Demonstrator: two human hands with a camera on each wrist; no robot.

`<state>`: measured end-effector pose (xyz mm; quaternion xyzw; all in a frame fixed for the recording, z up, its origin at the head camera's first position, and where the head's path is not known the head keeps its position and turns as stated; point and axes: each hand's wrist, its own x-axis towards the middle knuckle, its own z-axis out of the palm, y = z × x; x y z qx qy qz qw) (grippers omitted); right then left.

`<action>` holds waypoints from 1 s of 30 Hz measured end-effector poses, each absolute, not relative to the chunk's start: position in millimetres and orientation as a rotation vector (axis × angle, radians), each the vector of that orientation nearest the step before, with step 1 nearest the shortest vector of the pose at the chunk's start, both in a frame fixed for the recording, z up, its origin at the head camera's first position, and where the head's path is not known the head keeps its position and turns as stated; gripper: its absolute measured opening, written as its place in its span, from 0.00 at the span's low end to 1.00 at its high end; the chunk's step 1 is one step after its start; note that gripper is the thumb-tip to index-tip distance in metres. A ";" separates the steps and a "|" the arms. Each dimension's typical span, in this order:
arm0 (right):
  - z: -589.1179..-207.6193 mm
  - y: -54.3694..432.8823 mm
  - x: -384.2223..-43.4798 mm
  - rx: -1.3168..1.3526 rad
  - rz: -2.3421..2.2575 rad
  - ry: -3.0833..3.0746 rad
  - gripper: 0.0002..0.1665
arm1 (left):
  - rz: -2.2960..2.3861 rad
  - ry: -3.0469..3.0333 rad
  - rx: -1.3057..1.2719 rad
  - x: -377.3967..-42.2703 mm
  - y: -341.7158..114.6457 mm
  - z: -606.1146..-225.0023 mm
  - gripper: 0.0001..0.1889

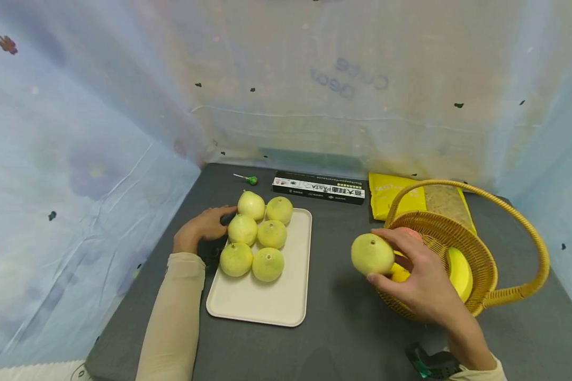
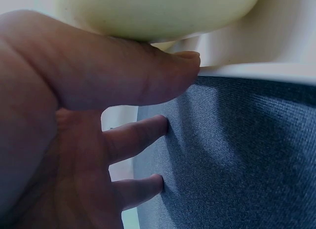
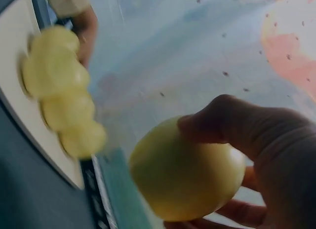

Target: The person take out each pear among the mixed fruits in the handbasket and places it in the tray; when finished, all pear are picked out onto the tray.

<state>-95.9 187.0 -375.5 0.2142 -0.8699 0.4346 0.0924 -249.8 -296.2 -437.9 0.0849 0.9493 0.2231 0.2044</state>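
Note:
My right hand (image 1: 421,275) grips a round yellow-green fruit (image 1: 373,255) with a short stem. It holds the fruit above the dark table, at the near left side of the wicker basket (image 1: 487,264). Several similar fruits (image 1: 268,264) sit bunched on the left and far part of a cream tray (image 1: 286,307). At the tray's left edge is my left hand (image 1: 208,224), its fingers extended. In the left wrist view, the thumb (image 2: 148,73) lies against the underside of a pale fruit (image 2: 163,12), beside the tray rim, and two fingertips meet the dark cloth.
The basket's tall handle (image 1: 538,238) arches over its right side; a banana (image 1: 459,272) and a reddish fruit (image 1: 410,233) lie inside. Behind stand a black-and-white pasta box (image 1: 318,186) and a yellow bag (image 1: 395,196). A green lollipop (image 1: 252,180) lies at the far left.

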 end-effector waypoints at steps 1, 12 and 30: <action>-379.1 180.5 -96.8 0.670 1.326 -2.569 0.48 | 0.624 2.647 0.235 -249.8 -296.0 -437.9 0.37; -413.3 104.3 -101.0 0.980 1.679 -2.459 0.46 | 0.620 2.645 0.238 -249.9 -295.0 -436.9 0.37; -466.6 5.5 -81.5 1.265 1.277 -2.432 0.45 | 0.612 2.641 0.222 -249.7 -296.4 -436.9 0.36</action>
